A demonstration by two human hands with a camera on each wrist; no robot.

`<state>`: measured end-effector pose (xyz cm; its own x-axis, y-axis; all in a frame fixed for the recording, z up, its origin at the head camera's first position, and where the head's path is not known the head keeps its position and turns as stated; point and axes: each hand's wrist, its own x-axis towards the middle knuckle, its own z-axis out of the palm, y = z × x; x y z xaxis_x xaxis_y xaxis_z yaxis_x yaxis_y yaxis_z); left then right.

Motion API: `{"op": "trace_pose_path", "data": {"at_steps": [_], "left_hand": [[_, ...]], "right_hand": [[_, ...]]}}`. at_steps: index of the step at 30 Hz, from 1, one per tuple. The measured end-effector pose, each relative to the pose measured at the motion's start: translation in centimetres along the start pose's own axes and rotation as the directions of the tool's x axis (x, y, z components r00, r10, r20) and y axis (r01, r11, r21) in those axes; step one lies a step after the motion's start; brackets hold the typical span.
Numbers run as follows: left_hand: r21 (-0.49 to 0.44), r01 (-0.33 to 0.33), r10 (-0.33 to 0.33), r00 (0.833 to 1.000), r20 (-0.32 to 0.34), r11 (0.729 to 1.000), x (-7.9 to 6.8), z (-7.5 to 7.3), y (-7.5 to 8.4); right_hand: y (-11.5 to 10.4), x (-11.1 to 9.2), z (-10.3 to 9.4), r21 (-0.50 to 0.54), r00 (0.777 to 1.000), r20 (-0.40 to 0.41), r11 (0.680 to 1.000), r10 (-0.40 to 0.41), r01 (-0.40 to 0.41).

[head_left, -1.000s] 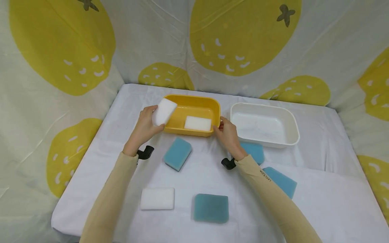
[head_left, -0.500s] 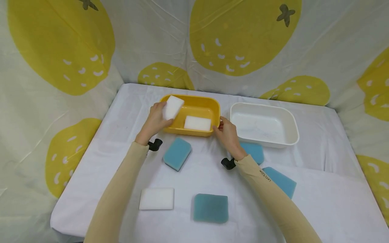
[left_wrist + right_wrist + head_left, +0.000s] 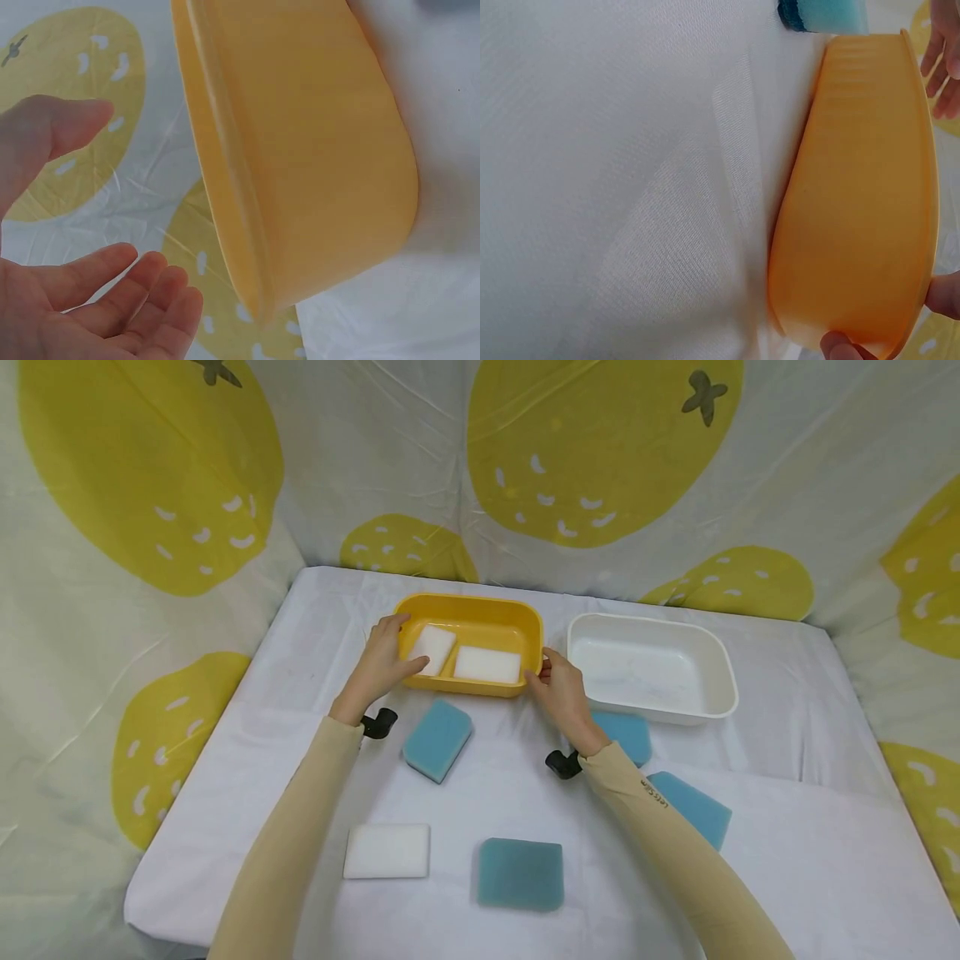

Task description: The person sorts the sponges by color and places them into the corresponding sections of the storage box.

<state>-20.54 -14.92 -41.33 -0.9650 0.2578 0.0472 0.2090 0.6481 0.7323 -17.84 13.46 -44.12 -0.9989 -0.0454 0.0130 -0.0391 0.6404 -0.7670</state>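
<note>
Left hand (image 3: 377, 662) is hovering spread, empty; right hand (image 3: 561, 689) is pinching the tub (image 3: 487, 627). Nearer the left hand, at its six o'clock, a white sponge (image 3: 387, 852) is lying lengthwise nine-to-three.

Taking the yellow rectangular plastic tub (image 3: 483, 632) as your clock's centre, you have room inside from 11 to 2. Two white foam blocks obstruct its floor, one (image 3: 487, 665) at 5, one (image 3: 436, 648) near 9. Outside, your left hand (image 3: 377, 665) blocks 9, your right hand (image 3: 559, 695) 4. A blue rectangular sponge (image 3: 438, 739) stands past 6; the white rectangular plastic tub (image 3: 660, 710) narrows your gap at 3.
</note>
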Motion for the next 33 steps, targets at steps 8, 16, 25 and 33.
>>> {"op": "trace_pose_path", "data": {"at_steps": [8,16,25,33], "left_hand": [[-0.024,-0.041,0.041,0.999,-0.022,0.999,-1.7,-0.9,1.0],[-0.03,-0.083,0.081,0.995,-0.064,0.996,-3.8,-1.5,1.4],[-0.028,-0.185,0.181,0.978,-0.105,0.982,-5.7,-2.1,1.3],[-0.051,-0.193,0.187,0.976,-0.112,0.98,-8.0,-2.6,1.2]], "right_hand": [[0.0,-0.1,0.0,-0.001,1.0,-0.006,1.0,-0.009,0.009],[0.0,-0.1,0.0,0.006,1.0,-0.013,1.0,-0.012,0.012],[0.1,-0.1,0.0,-0.001,1.0,-0.013,1.0,-0.01,0.01],[0.1,-0.1,0.1,-0.006,0.999,-0.026,0.999,-0.032,0.032]]}}
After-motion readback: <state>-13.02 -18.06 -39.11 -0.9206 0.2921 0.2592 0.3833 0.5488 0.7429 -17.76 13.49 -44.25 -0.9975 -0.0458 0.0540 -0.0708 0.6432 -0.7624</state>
